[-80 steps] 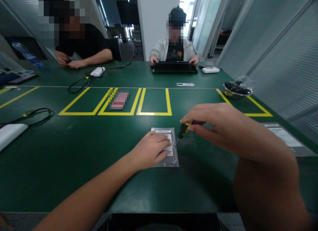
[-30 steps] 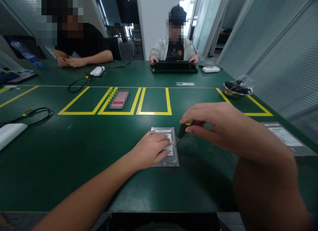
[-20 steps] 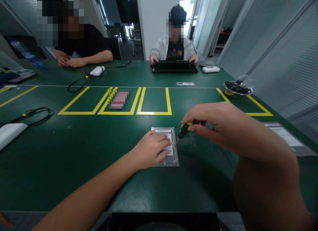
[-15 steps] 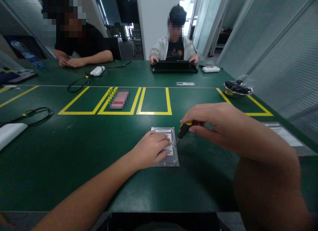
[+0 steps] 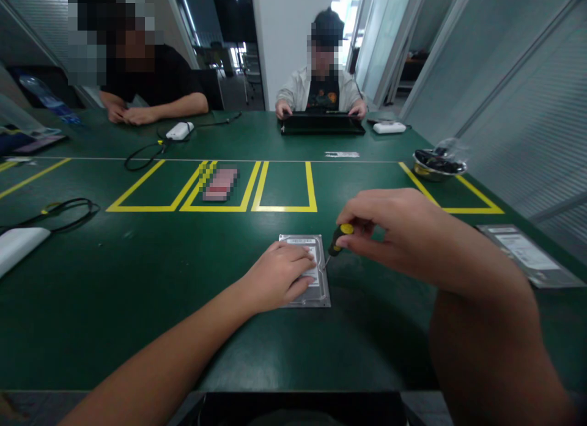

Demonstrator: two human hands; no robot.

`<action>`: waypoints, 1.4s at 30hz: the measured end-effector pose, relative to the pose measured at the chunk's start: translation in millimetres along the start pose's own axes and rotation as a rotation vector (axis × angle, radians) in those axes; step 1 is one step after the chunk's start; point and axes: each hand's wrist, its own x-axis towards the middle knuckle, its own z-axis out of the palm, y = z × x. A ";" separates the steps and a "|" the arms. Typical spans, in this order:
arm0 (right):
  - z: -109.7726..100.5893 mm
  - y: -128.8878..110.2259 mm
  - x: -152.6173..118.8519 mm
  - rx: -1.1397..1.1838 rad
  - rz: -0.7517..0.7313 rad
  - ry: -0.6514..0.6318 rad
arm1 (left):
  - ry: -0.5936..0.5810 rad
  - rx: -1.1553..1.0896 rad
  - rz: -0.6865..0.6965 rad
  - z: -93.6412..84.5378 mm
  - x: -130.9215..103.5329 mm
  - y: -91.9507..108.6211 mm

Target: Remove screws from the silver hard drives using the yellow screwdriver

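Observation:
A silver hard drive (image 5: 323, 294) with a white label lies on the green table (image 5: 183, 346). Across its left part rests my left hand (image 5: 282, 274), fingers slightly spread and pressing on the label. My right hand (image 5: 383, 221) is closed on the handle of a small black and yellow screwdriver (image 5: 338, 239). The screwdriver leans, its thin shaft pointing down to the drive's right edge. Whether the tip sits in a screw is too small to tell.
Yellow tape boxes (image 5: 284, 209) cross the table, one with a pink blurred item (image 5: 221, 184). A bowl (image 5: 439, 166) and a second drive (image 5: 527, 252) are on the right. A white device (image 5: 21, 249) with cable lies left. Two people sit opposite, one holding a black tray (image 5: 323, 124).
My right hand has shifted slightly, and its fingers have turned around the handle, so more of the handle's yellow end shows. My left hand and the drive stay put.

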 end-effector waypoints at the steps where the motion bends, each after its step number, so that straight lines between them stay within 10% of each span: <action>1: 0.1 -0.3 0.2 -0.003 -0.004 0.003 | -0.001 -0.001 -0.001 0.0 0.1 0.2; 42: -1.4 2.6 1.7 -0.043 -0.089 0.039 | -0.013 0.000 -0.001 -1.0 0.6 0.8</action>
